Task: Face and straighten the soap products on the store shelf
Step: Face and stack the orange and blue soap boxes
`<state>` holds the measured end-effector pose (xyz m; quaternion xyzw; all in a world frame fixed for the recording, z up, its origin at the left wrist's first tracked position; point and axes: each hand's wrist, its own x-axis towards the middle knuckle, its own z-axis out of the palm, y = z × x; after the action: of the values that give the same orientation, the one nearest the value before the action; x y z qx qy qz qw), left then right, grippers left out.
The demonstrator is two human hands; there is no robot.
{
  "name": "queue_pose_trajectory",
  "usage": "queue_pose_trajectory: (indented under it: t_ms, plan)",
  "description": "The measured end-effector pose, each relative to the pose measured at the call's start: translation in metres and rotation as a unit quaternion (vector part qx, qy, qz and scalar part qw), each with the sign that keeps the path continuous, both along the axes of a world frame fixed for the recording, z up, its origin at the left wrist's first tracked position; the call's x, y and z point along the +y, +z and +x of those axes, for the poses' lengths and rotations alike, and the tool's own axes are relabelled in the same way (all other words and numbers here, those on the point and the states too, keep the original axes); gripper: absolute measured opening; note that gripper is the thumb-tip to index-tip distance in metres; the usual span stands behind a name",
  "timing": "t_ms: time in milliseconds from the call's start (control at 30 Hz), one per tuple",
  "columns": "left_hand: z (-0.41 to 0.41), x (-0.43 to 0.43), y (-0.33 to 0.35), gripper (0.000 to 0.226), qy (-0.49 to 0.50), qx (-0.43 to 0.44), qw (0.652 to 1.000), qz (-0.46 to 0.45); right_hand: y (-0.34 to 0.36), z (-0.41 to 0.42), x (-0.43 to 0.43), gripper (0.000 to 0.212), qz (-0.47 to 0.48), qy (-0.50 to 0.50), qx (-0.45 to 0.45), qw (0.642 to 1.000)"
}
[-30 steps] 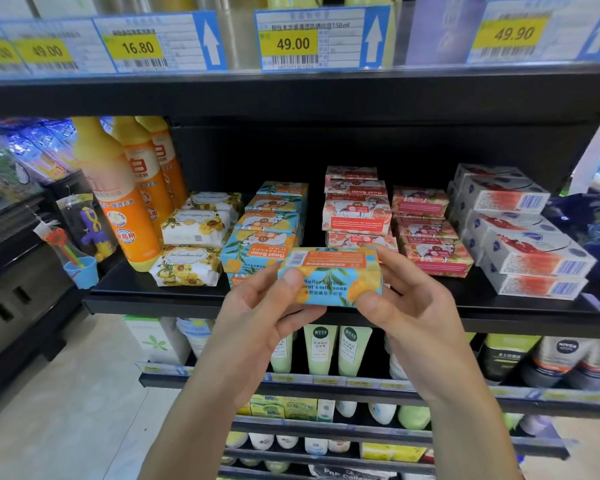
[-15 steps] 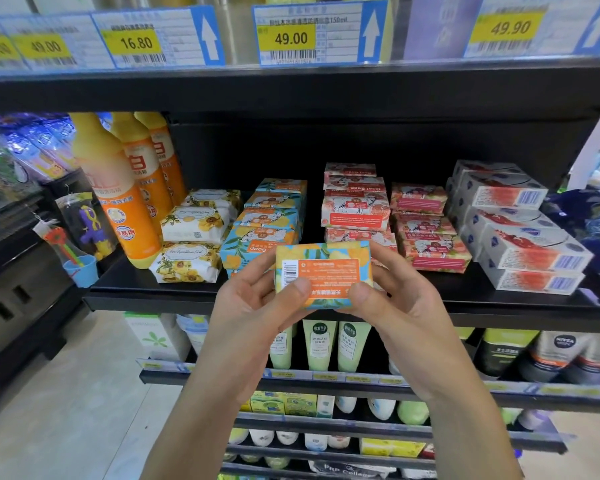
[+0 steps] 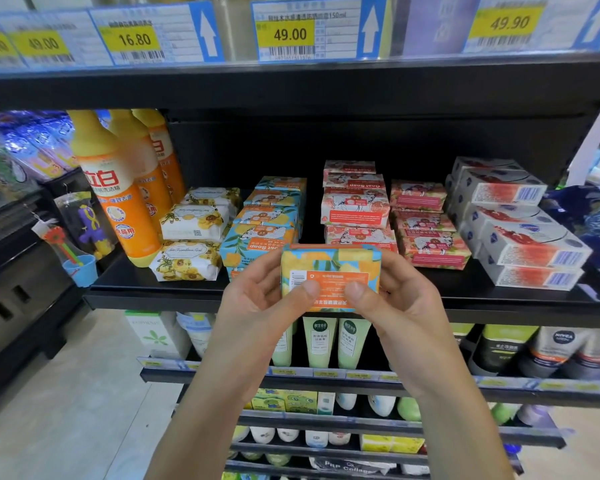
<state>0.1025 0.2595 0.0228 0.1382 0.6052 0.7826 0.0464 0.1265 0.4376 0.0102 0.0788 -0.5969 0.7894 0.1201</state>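
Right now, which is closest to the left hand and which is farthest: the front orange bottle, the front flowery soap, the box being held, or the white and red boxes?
1. Held soap box, gripped by the left hand itself.
2. Front flowery soap, just to the left on the shelf.
3. Front orange bottle, farther left.
4. White and red boxes, far right.

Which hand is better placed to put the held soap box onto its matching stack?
Probably the left hand: it and the right hand both grip the soap box, but the matching stack sits nearer the left.
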Motion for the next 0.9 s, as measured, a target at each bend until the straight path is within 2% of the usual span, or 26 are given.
queue_pose_trajectory:
  t_ms: [100, 367, 467, 700, 767, 900]
  plan:
    - [0.0001, 0.0000, 0.0001, 0.049, -0.005, -0.009, 1.000, -0.028, -0.0027, -0.0012, 0.0016, 0.052, -0.016, 0.000, 0.017, 1.000]
    - [-0.0005, 0.0020, -0.0007, 0.057, -0.022, -0.030, 0.999, -0.017, -0.0080, -0.0008, 0.0073, 0.051, 0.013, 0.017, 0.045, 0.999]
    - [-0.0010, 0.0038, -0.0024, 0.049, -0.018, -0.032, 0.999, -0.007, -0.0081, -0.0008, 0.0082, 0.052, 0.012, 0.023, 0.033, 0.999]
    - [-0.0033, 0.0033, -0.0036, 0.047, 0.004, -0.020, 1.000, 0.008, -0.0030, 0.0008, 0.0078, 0.064, 0.017, 0.025, -0.033, 0.999]
    - [-0.0040, 0.0039, -0.0040, 0.046, 0.009, -0.017, 1.000, 0.005, -0.0011, 0.0008, 0.0059, 0.060, 0.025, 0.012, -0.049, 0.998]
    - [-0.0043, 0.0053, -0.0054, 0.063, 0.022, -0.022, 0.999, -0.008, 0.0007, 0.0019, 0.0056, 0.051, 0.031, 0.018, -0.061, 0.997]
